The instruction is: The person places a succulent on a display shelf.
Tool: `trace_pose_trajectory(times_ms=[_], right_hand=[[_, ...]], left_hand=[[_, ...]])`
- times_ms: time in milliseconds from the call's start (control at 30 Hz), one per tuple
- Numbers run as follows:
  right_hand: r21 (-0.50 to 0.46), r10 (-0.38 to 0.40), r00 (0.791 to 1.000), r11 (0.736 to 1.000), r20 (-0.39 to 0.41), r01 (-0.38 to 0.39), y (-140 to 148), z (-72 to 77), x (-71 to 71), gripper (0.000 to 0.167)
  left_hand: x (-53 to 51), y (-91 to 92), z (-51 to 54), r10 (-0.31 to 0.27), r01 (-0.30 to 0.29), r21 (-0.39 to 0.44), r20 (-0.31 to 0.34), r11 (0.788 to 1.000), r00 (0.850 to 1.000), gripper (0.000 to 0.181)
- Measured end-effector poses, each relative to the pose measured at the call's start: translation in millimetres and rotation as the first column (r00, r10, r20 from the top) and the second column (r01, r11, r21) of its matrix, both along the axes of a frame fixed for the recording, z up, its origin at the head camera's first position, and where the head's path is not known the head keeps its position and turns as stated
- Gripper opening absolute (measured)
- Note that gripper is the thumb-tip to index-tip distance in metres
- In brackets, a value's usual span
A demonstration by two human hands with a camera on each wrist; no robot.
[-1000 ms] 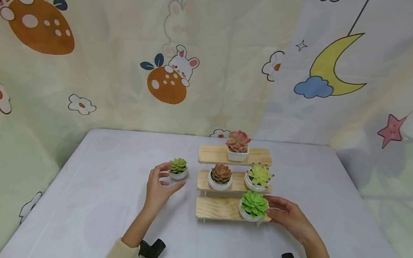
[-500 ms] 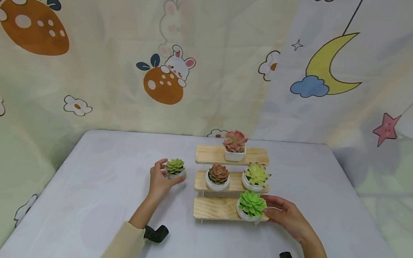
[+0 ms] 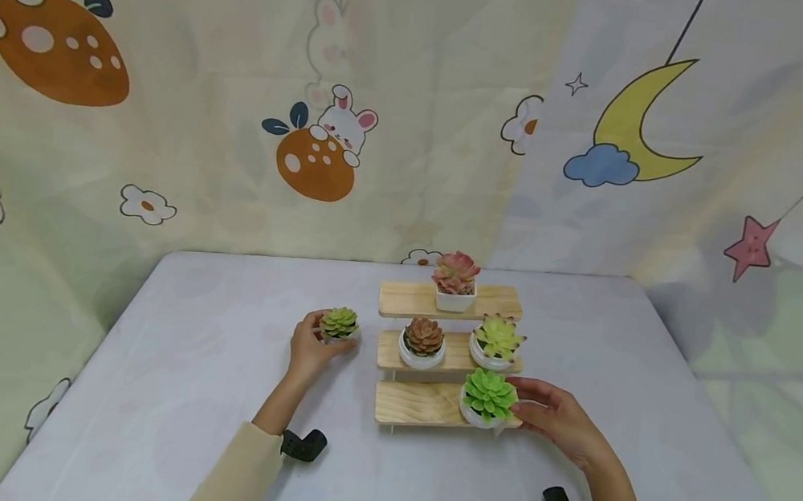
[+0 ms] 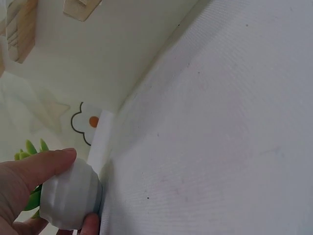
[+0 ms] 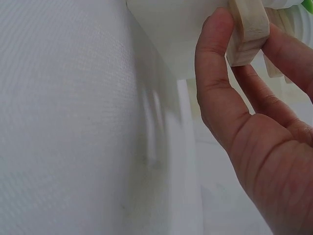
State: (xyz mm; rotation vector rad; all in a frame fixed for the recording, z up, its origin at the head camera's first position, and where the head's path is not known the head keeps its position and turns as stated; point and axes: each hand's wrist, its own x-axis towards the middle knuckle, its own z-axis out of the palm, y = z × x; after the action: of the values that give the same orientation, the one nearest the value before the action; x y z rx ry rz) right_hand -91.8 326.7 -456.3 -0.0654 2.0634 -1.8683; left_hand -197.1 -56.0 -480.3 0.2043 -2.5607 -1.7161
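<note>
My left hand (image 3: 308, 354) grips a small green succulent (image 3: 340, 321) in a white pot, left of the tiered wooden shelf stand (image 3: 423, 404). Up close in the left wrist view, the thumb lies along the ribbed white pot (image 4: 73, 196), with fingertips underneath; its base is beside the tablecloth. My right hand (image 3: 562, 423) holds the right end of the stand's lowest board. In the right wrist view, fingers lie on both sides of that wooden board end (image 5: 248, 32). Close to these fingers, a bright green succulent (image 3: 489, 394) sits on the lowest board.
The middle board carries a brown succulent (image 3: 424, 338) and a yellow-green succulent (image 3: 499, 339). A pink succulent (image 3: 456, 274) in a square pot stands on the top board. A white cloth covers the table (image 3: 221, 314); a patterned curtain (image 3: 428, 124) hangs behind.
My left hand's fingers and thumb have closed around the small succulent's pot. The right hand stays at the stand's end. The whole head view has shifted slightly.
</note>
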Motion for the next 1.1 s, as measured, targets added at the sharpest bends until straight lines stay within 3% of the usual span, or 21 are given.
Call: trace_pose_trajectory(times_ms=[200,400,900,1100], right_hand=[[0.014,-0.009,1.000,1.000,0.008,0.009,-1,0.7,0.2,0.062],[0.018,-0.013,1.000,1.000,0.017,0.013,-3,1.9,0.1,0.063],[0.006,-0.012,1.000,1.000,0.014,0.012,-1,-0.5,-1.0,0.063],[0.006,-0.007,1.000,1.000,0.014,0.007,-1,-1.7,-1.9,0.062]], left_hand=[[0.1,-0.6,2.3,-0.007,0.007,-0.012,-0.004,1.000,1.000,0.067],[6.7,-2.9,5.8,0.001,-0.001,-0.019,-0.004,1.000,1.000,0.066],[39.0,-10.6,26.8,-0.084,0.084,-0.020,-0.006,0.996,0.996,0.070],[54.6,-8.2,36.4,-0.130,0.129,-0.010,-0.052,0.992,0.990,0.068]])
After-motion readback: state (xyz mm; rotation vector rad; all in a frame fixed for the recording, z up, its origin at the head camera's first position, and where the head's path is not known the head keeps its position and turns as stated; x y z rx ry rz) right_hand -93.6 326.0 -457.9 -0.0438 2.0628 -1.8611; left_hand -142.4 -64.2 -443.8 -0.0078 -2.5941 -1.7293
